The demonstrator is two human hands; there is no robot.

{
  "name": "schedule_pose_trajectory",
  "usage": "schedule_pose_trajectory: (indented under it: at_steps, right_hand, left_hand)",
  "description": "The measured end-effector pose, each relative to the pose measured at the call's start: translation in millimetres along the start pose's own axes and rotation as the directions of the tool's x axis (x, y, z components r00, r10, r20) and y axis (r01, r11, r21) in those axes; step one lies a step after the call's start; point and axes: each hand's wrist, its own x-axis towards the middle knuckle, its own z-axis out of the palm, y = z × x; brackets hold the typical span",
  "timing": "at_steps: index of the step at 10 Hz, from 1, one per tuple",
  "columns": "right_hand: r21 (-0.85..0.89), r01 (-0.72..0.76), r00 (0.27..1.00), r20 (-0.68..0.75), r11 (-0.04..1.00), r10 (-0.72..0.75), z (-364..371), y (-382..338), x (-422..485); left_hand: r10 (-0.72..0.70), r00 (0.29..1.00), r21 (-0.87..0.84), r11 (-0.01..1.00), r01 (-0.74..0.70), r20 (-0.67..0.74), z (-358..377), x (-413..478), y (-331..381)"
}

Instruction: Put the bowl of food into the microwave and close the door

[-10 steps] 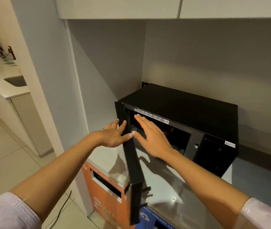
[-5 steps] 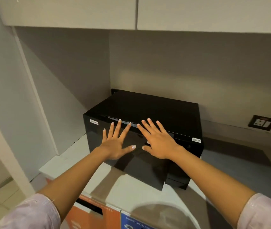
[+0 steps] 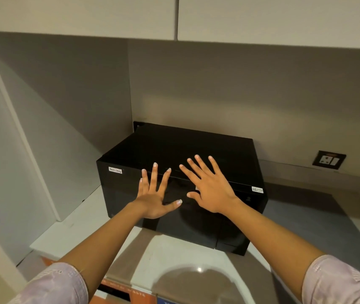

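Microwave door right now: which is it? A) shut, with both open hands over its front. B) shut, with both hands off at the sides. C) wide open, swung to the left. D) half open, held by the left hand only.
A: the microwave door sits flush, and the left hand and right hand are spread over it.

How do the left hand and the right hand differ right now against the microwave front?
The left hand sits lower and nearer the "Non-Veg" sticker; the right hand sits higher, nearer the control-panel side. The left hand's fingers point nearly straight up, while the right hand's slant up-left, reaching past the microwave top edge. Both are open, fingers spread, holding nothing, over the closed door.
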Motion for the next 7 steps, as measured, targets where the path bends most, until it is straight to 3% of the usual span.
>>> schedule_pose_trajectory:
  at_steps: [2,3,4,7]
  right_hand:
    - [0.014,-0.049,0.999,0.0,0.999,0.049,-1.0,-4.5,-2.4]
    - [0.033,-0.096,0.995,0.012,0.995,0.096,-3.9,-9.2,-7.3]
    - [0.046,-0.129,0.992,0.023,0.991,0.128,-7.0,-10.1,-18.7]
    - [0.201,-0.268,0.959,-0.042,0.942,0.282,-56.4,22.7,-82.9]
  left_hand:
    - [-0.004,0.994,-0.005,1.0,0.004,-0.113,11.5,2.9,-1.9]
    - [-0.029,0.964,-0.012,1.0,0.026,-0.265,24.1,-1.7,0.7]
    - [-0.043,0.928,-0.018,0.999,0.04,-0.37,29.8,-6.3,6.3]
    - [0.114,0.777,0.014,0.991,-0.134,-0.619,-11.6,-29.7,75.3]
